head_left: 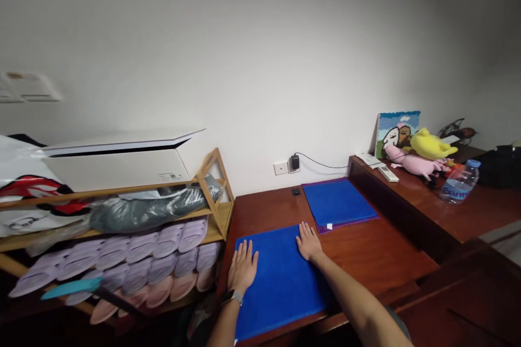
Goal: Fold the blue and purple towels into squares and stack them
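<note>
A blue cloth [280,282] lies spread flat on the near part of the dark wooden desk [378,249]. My left hand [243,267] rests palm down on the cloth's far left corner, fingers stretched out, with a watch on its wrist. My right hand [309,241] lies flat on the cloth's far right corner, fingers spread. Neither hand holds anything. A second blue cloth [337,201] sits folded farther back on the desk, on top of a purple cloth [325,228] whose edge shows under it.
A bamboo shoe rack [215,195] to the left holds several rows of lilac and pink slippers [163,260], a white box [118,165] and bagged items. The raised shelf [468,211] to the right carries plush toys [419,154], a water bottle [459,181], a remote and a picture. A charger is plugged into the wall socket [287,165].
</note>
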### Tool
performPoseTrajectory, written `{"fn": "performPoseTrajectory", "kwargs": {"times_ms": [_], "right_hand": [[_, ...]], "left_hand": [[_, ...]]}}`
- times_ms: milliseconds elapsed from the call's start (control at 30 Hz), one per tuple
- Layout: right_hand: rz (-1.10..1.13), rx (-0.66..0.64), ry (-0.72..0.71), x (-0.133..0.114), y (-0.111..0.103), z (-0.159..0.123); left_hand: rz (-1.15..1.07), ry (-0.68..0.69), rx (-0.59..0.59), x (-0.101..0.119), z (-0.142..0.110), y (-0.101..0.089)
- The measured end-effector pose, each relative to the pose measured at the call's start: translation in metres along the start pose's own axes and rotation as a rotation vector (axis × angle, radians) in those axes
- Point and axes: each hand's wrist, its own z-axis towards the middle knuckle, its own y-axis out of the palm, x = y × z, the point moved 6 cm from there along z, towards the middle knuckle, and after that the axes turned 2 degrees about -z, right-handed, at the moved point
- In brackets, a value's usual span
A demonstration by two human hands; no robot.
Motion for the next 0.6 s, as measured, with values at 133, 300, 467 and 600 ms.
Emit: {"fn": "performPoseTrajectory", "kwargs": {"times_ms": [133,300,467,600], "right_hand": [[0.015,0.022,-0.011,0.002,0.004,0.001],[0.016,0.017,-0.016,0.003,0.009,0.002],[0.024,0.021,-0.019,0.004,0.008,0.002],[0.017,0.03,-0.016,0.004,0.009,0.001]], "left_hand": [[-0.011,0.0,0.001,-0.005,-0.002,-0.008],[-0.025,0.074,0.008,0.039,0.011,-0.013],[-0.079,0.251,-0.087,0.138,0.028,0.015],[-0.069,0.194,-0.116,0.131,0.031,0.023]]}}
